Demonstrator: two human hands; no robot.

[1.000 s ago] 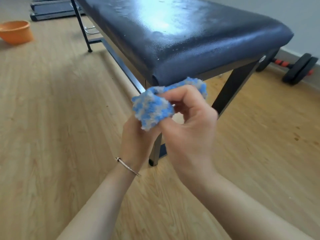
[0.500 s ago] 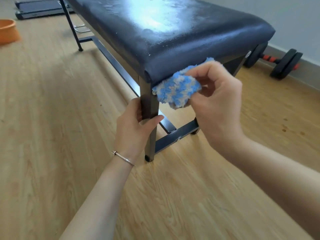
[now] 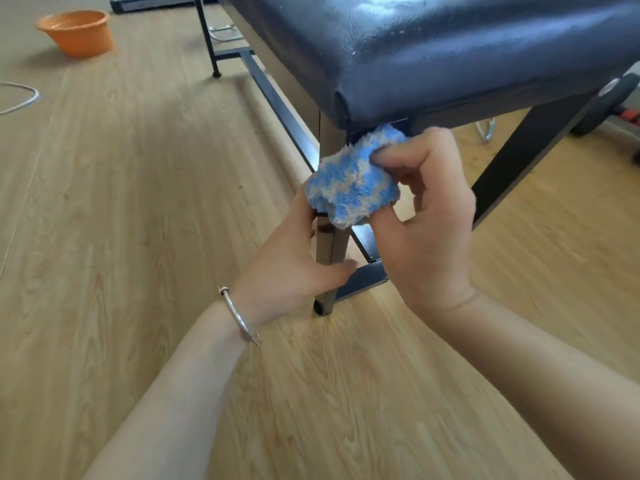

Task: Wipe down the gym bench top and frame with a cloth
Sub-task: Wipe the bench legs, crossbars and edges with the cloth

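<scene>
The blue-and-white fluffy cloth (image 3: 353, 181) is bunched in the right hand (image 3: 426, 233), pinched between the curled forefinger above and the thumb below, with the other fingers bent loosely behind it. The top of the cloth touches the dark frame rail (image 3: 485, 110) just under the corner of the bench pad (image 3: 450, 57), directly above that hand's knuckles. The front leg (image 3: 329, 251) of the frame runs down just left of the right hand, partly hidden behind the cloth. The left hand (image 3: 291, 261) grips that leg below the cloth, thumb wrapped across its near face and fingers round the far side. Its fingers lie close against the cloth's lower edge, but contact cannot be told. A silver bangle (image 3: 239, 317) circles the left wrist. A low crossbar (image 3: 363, 280) passes between the two hands near the wooden floor (image 3: 138, 202). Far beyond the left hand an orange bowl (image 3: 78, 31) stands on the floor, with a white cord (image 3: 20, 98) nearer. Beyond the right hand, a dumbbell (image 3: 620, 98) lies past the other leg (image 3: 519, 150).
</scene>
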